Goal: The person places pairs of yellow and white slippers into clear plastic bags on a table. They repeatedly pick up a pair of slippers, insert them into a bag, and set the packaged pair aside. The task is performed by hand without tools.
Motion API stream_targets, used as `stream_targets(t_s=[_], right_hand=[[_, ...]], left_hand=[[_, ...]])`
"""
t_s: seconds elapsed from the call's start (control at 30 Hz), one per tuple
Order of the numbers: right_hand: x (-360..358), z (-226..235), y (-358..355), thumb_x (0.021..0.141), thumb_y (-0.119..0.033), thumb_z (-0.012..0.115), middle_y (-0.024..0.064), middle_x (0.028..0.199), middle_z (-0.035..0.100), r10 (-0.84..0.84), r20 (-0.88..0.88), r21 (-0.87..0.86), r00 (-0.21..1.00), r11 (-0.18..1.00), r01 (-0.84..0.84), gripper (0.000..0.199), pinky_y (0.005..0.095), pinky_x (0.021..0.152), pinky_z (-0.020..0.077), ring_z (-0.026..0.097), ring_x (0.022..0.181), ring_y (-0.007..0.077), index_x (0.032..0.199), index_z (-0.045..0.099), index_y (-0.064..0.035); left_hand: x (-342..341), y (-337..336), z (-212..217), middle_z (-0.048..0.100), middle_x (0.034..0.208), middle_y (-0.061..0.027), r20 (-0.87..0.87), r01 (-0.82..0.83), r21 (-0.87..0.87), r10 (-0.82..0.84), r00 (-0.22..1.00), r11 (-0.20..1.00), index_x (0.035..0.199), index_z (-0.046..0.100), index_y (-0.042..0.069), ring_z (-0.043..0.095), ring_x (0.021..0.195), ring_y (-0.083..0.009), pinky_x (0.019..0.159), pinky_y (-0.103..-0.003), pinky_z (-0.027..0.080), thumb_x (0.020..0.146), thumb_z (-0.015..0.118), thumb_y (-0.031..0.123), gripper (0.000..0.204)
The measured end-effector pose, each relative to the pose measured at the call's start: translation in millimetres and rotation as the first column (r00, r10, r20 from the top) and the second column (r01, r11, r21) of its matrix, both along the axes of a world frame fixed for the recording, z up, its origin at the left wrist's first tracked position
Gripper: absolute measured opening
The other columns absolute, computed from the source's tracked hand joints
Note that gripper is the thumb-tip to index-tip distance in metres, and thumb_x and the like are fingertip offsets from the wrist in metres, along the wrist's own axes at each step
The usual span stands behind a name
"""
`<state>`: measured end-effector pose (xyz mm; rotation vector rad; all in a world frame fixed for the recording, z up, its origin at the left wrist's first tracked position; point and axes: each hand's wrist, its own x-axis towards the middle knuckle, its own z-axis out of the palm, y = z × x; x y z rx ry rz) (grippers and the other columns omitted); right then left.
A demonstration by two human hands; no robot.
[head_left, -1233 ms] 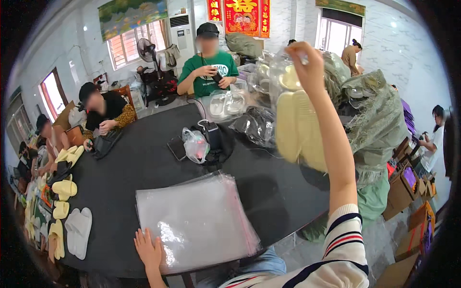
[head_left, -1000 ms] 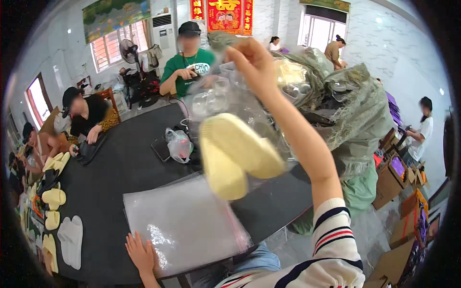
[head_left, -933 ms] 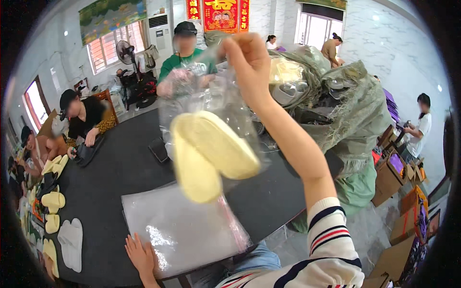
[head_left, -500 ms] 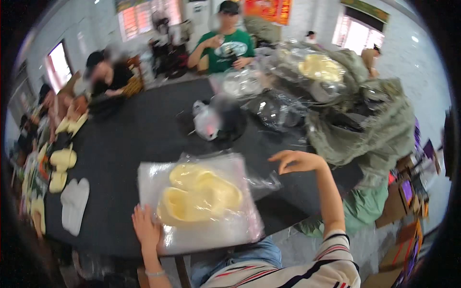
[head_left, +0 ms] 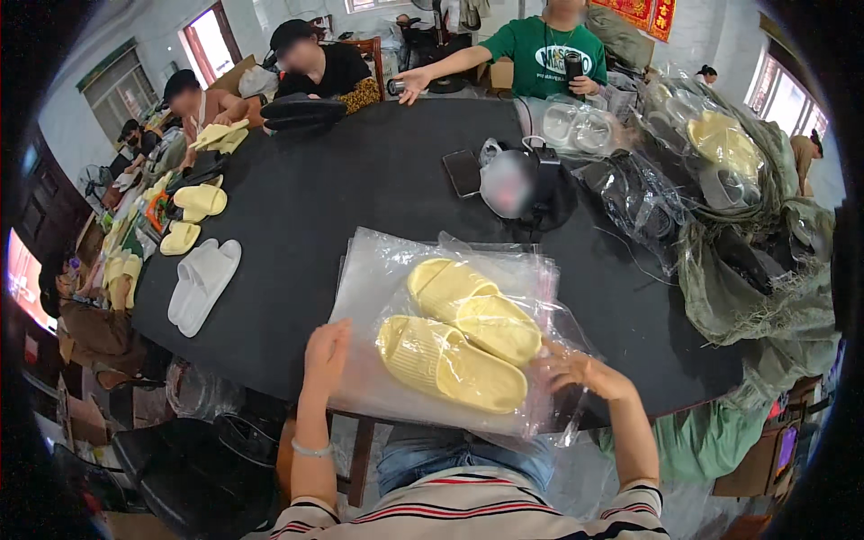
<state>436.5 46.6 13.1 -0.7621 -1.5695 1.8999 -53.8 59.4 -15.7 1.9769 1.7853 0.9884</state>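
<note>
A pair of pale yellow slippers [head_left: 459, 337] lies inside a clear plastic bag [head_left: 576, 337], on a stack of flat clear bags [head_left: 360, 288] at the table's near edge. My left hand [head_left: 326, 357] is at the stack's left side, fingers stretched and close together, holding nothing visible. Beside the toe of the nearer slippers' right end, my right hand [head_left: 576, 371] reaches over the bag's right side. Its fingers are apart and curve towards the plastic; their tips partly overlap the bag, so I cannot tell how firmly they touch.
White slippers [head_left: 205, 286] and more yellow slippers [head_left: 198, 202] line the black table's [head_left: 297, 198] left side. A phone [head_left: 462, 173] and a dark cap-like item [head_left: 553, 202] lie ahead. Bagged footwear and a green woven sack [head_left: 756, 306] crowd the right. Co-workers sit around.
The view has swung left. My right hand has come down from the right to the bag's edge. My left hand is no longer spread flat on the stack. The green-shirted person now stretches an arm out.
</note>
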Motion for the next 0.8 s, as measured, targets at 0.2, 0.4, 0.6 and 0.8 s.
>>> stream_targets(t_s=[0.2,0.4,0.6,0.8], right_hand=[[-44.0,9.3,8.5,0.099,-0.044,0.052,0.0172,0.136,0.055,-0.239,-0.231,-0.204,0.943,0.960,0.194,0.071,0.0356,0.088,0.0525,0.061,0.114,0.0277,0.150,0.029,-0.0018],[-64.1,45.2,38.3,0.101,-0.036,0.049,0.0170,0.142,0.050,-0.345,-0.217,-0.278,0.913,0.918,0.281,0.060,0.0337,0.083,0.0543,0.060,0.114,0.0243,0.148,0.034,-0.0022],[-81.1,91.1,61.3,0.104,-0.035,0.042,0.0132,0.154,0.035,-0.209,-0.359,-0.106,0.910,0.977,0.183,0.057,0.0356,0.080,0.0565,0.054,0.123,0.0254,0.149,0.033,-0.0020],[-85.9,53.5,56.8,0.095,-0.050,0.047,0.0170,0.160,0.022,0.111,-0.494,-0.059,0.862,0.985,-0.161,0.073,0.0450,0.106,0.0384,0.035,0.140,0.0324,0.150,0.033,-0.0030]], left_hand=[[27.3,4.6,12.2,0.058,0.083,-0.0091,0.167,0.047,-0.084,-0.032,0.985,0.995,0.126,0.058,0.001,0.057,0.075,-0.0199,0.071,-0.033,0.048,0.091,0.059,0.005,0.036],[18.7,14.9,-2.4,0.051,0.080,0.0005,0.573,0.126,-0.136,-0.026,0.819,0.983,0.129,0.055,0.003,0.052,0.069,-0.0078,0.064,-0.024,0.045,0.092,0.053,-0.004,0.037],[9.1,-6.2,19.5,0.048,0.079,0.0024,0.682,0.033,0.016,-0.035,0.730,0.999,0.126,0.056,0.003,0.052,0.070,-0.0068,0.066,-0.022,0.046,0.093,0.052,-0.006,0.035],[-8.0,-46.3,7.1,0.053,0.086,-0.0013,0.494,-0.049,-0.053,0.069,0.867,0.997,0.130,0.052,0.001,0.053,0.075,-0.0079,0.069,-0.023,0.046,0.094,0.053,-0.002,0.036]])
